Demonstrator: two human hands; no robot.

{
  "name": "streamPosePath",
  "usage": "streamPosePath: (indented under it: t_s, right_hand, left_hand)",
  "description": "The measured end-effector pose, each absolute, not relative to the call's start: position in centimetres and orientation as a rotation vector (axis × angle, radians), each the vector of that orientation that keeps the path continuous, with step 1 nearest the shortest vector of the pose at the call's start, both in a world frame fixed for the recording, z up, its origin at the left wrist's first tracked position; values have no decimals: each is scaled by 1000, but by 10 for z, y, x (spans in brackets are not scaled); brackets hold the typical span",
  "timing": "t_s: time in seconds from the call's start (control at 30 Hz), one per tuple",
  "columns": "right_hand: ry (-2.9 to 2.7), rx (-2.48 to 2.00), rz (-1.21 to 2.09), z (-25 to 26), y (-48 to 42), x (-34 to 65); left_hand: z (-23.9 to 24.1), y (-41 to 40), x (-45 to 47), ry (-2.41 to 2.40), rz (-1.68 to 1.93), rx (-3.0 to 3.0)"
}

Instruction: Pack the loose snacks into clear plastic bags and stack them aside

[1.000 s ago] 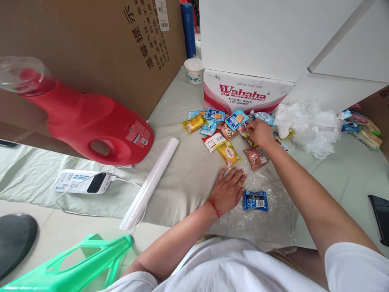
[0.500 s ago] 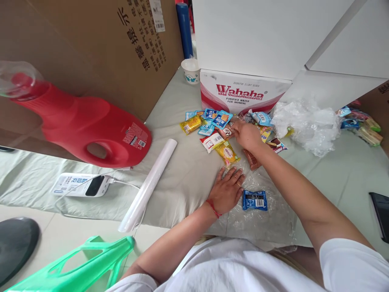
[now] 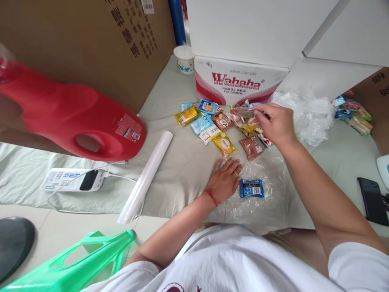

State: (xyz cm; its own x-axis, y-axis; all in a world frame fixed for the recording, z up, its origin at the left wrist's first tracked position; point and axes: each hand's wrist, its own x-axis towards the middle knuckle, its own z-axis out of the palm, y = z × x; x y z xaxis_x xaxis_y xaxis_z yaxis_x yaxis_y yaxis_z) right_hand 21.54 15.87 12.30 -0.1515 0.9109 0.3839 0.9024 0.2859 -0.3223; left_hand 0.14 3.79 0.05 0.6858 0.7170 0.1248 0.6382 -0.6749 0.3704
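Observation:
My left hand (image 3: 223, 179) lies flat with fingers spread on a clear plastic bag (image 3: 264, 211). Just to its right, a blue snack packet (image 3: 252, 188) rests on that plastic. My right hand (image 3: 278, 123) is raised over the snack pile, thumb and fingers pinching a small clear-wrapped snack packet (image 3: 244, 112); its contents are blurred. The pile below includes a yellow packet (image 3: 224, 144), another yellow packet (image 3: 186, 117), a brown packet (image 3: 251, 147), a brown-and-white packet (image 3: 223, 121) and several blue ones (image 3: 208, 106). My right hand partly hides the pile's right side.
A Wahaba-type white and red carton (image 3: 240, 81) stands behind the pile. Crumpled clear plastic (image 3: 316, 117) and more snacks (image 3: 354, 115) lie right. Leftward are a white roll (image 3: 147, 176), red jug (image 3: 79, 121), power bank (image 3: 73, 179) and paper cup (image 3: 184, 61). A phone (image 3: 372, 200) lies right.
My right hand has drawn back from the pile, up and to the right, and now holds a clear-wrapped packet. My left hand stays flat. The view has shifted slightly.

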Motion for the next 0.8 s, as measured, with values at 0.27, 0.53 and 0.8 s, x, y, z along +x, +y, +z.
streamPosePath:
  t_s: [0.27,0.53,0.8]
  right_hand:
    - [-2095,-1286,84,76,-36,229]
    - [-2183,-1468,117,37,-90,241]
    - [-2373,-1700,428,52,-53,215]
  left_hand:
    - [0,39,1,1060,366,2570]
    - [0,39,4,1096,305,2597]
    - [2,37,7,1122,234,2617]
